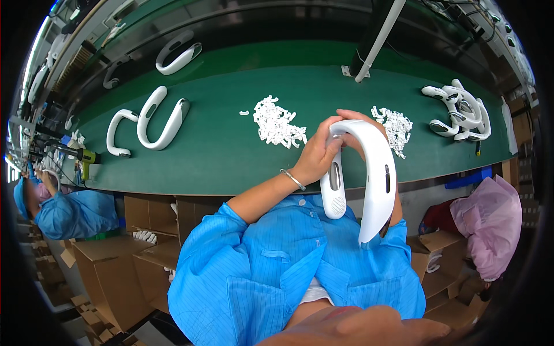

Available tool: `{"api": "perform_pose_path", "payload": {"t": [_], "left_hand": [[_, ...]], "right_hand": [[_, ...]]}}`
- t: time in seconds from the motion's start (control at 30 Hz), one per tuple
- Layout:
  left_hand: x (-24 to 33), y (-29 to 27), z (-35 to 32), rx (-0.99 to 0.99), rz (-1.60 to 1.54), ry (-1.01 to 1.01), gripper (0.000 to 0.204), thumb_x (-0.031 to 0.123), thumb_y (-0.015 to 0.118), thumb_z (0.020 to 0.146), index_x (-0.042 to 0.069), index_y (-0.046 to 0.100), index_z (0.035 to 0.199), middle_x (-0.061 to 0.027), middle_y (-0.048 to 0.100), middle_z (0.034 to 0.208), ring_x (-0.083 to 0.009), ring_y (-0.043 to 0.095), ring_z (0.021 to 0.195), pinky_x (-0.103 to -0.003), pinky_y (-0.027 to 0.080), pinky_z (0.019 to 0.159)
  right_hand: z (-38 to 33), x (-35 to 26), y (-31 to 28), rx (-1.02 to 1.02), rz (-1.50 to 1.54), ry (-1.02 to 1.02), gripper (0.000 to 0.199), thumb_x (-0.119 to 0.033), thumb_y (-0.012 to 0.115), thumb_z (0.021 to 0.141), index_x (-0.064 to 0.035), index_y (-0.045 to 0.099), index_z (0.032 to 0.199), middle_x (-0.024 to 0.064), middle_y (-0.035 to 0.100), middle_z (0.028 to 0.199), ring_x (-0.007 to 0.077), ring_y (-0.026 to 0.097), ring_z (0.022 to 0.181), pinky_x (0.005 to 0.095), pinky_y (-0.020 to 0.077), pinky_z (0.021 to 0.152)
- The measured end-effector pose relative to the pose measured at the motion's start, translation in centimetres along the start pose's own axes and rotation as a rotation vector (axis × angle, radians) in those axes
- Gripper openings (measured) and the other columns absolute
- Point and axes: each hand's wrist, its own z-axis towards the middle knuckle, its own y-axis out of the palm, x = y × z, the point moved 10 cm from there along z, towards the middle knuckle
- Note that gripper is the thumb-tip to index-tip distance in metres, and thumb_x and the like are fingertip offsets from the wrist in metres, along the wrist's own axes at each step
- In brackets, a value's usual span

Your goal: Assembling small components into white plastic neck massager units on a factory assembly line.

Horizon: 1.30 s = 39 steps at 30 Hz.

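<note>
Now both hands (316,155) grip the white U-shaped device (375,173) (arms hanging below).

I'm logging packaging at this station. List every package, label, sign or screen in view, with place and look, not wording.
Open brown cardboard cartons: lower left under the green bench, flaps up, rectangular.
Open brown cardboard cartons: lower right beside the pink-clad person, flaps open.
Blue plastic bin: under the bench edge at right, shallow, rectangular.
No labels, signs or screens can be made out.
</note>
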Motion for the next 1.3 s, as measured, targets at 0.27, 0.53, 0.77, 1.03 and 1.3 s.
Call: {"api": "perform_pose_path", "payload": {"t": [0.27, 0.53, 0.77, 1.03, 1.3], "left_hand": [[-2.8, 0.5, 0.6, 0.132, -0.283, -0.173, 0.027, 0.017, 0.046, 0.094, 0.001, 0.051, 0.115, -0.0056, 0.062, 0.089, -0.0092, 0.058, 0.075, -0.024, 0.048, 0.065], [-8.3, 4.0, 4.0, 0.139, -0.578, -0.439, 0.021, 0.012, 0.051, 0.091, 0.0, 0.051, 0.108, -0.0056, 0.061, 0.092, -0.0082, 0.057, 0.075, -0.023, 0.048, 0.065], [-5.7, 12.5, 11.9, -0.023, -0.514, -0.288, 0.022, 0.011, 0.057, 0.087, -0.003, 0.05, 0.102, -0.0077, 0.06, 0.09, -0.0105, 0.058, 0.079, -0.024, 0.048, 0.068], [-5.8, 21.2, 16.7, -0.636, -0.098, -0.371, 0.059, 0.027, 0.061, 0.085, 0.005, 0.036, 0.133, -0.0153, 0.045, 0.13, -0.0209, 0.048, 0.113, -0.032, 0.048, 0.082], [-10.4, 0.6, 20.0, -0.292, 0.236, -0.39, 0.038, 0.024, 0.058, 0.088, 0.002, 0.053, 0.118, -0.0096, 0.062, 0.107, -0.0153, 0.063, 0.087, -0.025, 0.051, 0.067]], "right_hand": [[-1.5, 4.8, -1.8, 0.259, 0.133, 0.1, 0.014, -0.003, 0.057, 0.081, -0.0004, 0.062, 0.094, 0.0001, 0.061, 0.076, 0.0056, 0.056, 0.064, 0.0201, 0.0454, 0.054], [-2.0, 7.4, -3.5, 0.183, 0.401, 0.073, 0.054, -0.014, 0.07, 0.073, -0.0012, 0.048, 0.12, 0.0085, 0.058, 0.11, 0.0127, 0.055, 0.098, 0.0266, 0.0468, 0.082], [-5.7, 8.7, -9.4, 0.356, 0.59, 0.157, 0.07, -0.01, 0.073, 0.072, -0.0047, 0.036, 0.131, 0.0103, 0.053, 0.118, 0.0223, 0.055, 0.105, 0.0389, 0.0511, 0.083], [-9.4, 11.3, -30.5, 0.883, 0.496, 0.079, 0.03, -0.004, 0.065, 0.077, -0.001, 0.055, 0.105, 0.0057, 0.061, 0.085, 0.0133, 0.06, 0.072, 0.0272, 0.0503, 0.059], [-13.1, 15.9, -58.9, 1.311, 0.07, 0.191, 0.022, -0.011, 0.065, 0.075, 0.0027, 0.055, 0.089, 0.0087, 0.058, 0.065, 0.013, 0.051, 0.042, 0.025, 0.0334, 0.033]]}}
